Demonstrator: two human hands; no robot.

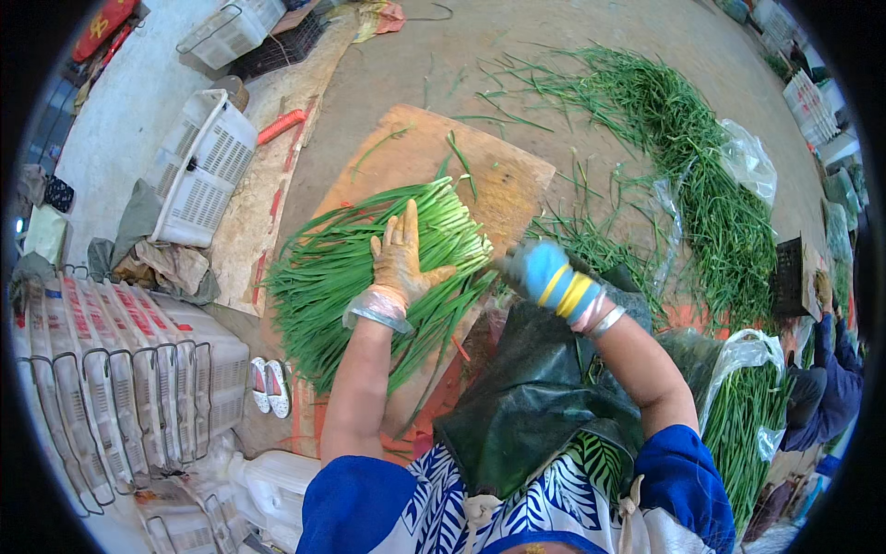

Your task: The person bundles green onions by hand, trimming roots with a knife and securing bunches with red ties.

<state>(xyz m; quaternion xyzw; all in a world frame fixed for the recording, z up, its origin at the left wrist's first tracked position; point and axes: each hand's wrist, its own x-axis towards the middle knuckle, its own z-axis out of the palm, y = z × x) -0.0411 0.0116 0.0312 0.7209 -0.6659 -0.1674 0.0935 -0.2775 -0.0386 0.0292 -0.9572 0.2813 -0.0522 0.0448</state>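
Note:
A large heap of green garlic chives [323, 268] lies on a wooden board [512, 185], its pale stem ends toward the right. My left hand [399, 258], in a tan rubber glove, rests on top of the heap with its fingers stretched out and thumb spread. Just right of the pale ends is my right hand [549, 277], in a blue glove with yellow bands. Its fingers are smeared by motion, so I cannot make out whether it holds anything. A dark green apron [526, 406] covers my lap below both hands.
Loose greens [701, 194] form a long pile at the right, with a clear plastic bag [748, 162] beside it. A bag of chives [748, 415] stands near my right elbow. Stacked white crates [129, 379] and a white basket [208, 166] are at the left. Another person's arm [835, 355] shows far right.

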